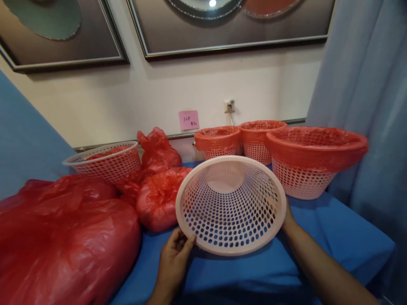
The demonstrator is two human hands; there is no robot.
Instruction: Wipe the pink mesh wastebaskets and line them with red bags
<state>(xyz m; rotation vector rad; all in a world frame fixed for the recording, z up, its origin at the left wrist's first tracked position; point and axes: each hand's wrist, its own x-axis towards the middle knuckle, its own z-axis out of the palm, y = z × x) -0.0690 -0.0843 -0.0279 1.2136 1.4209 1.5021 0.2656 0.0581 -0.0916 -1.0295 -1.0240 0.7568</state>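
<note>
At the blue desk (pixel 352 231), white basket (pixel 230 212) is held tilted, mouth toward camera; rim pinched by left hand (pixel 173 256), fingers closed; right side touched by right hand (pixel 288 219), fingers hidden, grip can't be told.

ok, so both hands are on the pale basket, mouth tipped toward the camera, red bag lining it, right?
Not the lining: the head view shows the pale basket unlined, its holes bare. The left hand and right hand are on it, mouth tipped toward the camera.
</note>
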